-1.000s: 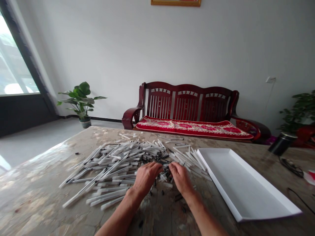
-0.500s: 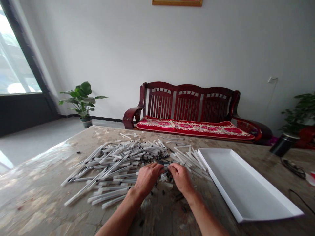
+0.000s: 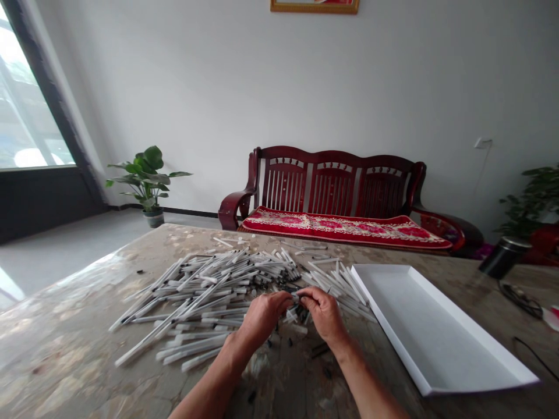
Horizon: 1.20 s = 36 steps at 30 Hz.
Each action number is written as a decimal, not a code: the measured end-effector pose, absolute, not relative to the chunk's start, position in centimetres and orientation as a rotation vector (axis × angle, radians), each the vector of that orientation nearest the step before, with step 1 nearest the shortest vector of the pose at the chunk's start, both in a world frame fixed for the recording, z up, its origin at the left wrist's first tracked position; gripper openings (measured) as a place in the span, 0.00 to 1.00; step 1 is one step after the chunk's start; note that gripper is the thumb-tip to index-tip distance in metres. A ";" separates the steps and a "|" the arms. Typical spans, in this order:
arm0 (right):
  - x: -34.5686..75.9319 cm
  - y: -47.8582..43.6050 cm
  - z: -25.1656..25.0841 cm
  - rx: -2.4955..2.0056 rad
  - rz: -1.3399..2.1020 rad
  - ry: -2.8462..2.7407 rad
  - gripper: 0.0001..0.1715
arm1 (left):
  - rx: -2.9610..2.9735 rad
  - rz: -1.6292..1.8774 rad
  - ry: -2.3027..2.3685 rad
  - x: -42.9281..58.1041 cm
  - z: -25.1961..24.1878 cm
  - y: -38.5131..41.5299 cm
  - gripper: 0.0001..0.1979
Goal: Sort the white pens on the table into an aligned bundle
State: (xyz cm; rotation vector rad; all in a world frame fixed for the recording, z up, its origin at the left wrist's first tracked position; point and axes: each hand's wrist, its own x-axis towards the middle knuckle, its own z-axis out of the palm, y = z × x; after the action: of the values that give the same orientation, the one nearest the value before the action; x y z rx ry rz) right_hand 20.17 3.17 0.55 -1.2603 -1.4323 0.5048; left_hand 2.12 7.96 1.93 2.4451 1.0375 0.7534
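Observation:
A wide heap of white pen barrels (image 3: 205,291) with black tips lies across the marble table (image 3: 65,343). My left hand (image 3: 262,317) and my right hand (image 3: 324,313) meet just in front of the heap, fingers curled and pinched together on a small pen part (image 3: 296,297) between them. What exactly each hand grips is too small to name. Small black caps (image 3: 321,351) lie scattered on the table near my wrists.
A long white tray (image 3: 454,372) sits to the right of my hands. Farther right stand a black cylinder (image 3: 500,256) and a dark cable (image 3: 522,297). A red wooden bench (image 3: 336,203) and potted plants (image 3: 146,174) stand beyond the table.
Both hands have lifted slightly and drawn closer, fingertips now pinched together over the small part. The pile and tray have not moved.

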 end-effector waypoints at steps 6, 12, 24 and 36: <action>20.4 3.5 -0.1 -1.297 0.567 -1.267 0.13 | 2.447 0.790 1.184 2.2 1.8 8.0 0.11; 20.7 3.5 -0.2 -1.355 0.362 -1.398 0.13 | 1.897 1.236 1.142 2.2 1.7 8.6 0.08; 17.9 2.0 1.5 -1.283 0.954 -1.432 0.32 | 0.945 1.382 0.614 3.5 3.1 7.7 0.22; 20.2 3.1 0.1 -1.593 0.312 -1.454 0.16 | 0.673 1.526 0.747 2.5 1.4 10.0 0.21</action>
State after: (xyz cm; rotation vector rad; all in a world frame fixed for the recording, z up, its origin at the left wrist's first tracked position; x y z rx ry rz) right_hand 20.22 3.09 0.05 -1.5925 -1.4543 0.3119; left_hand 2.54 10.01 1.44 0.6728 0.7473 1.5256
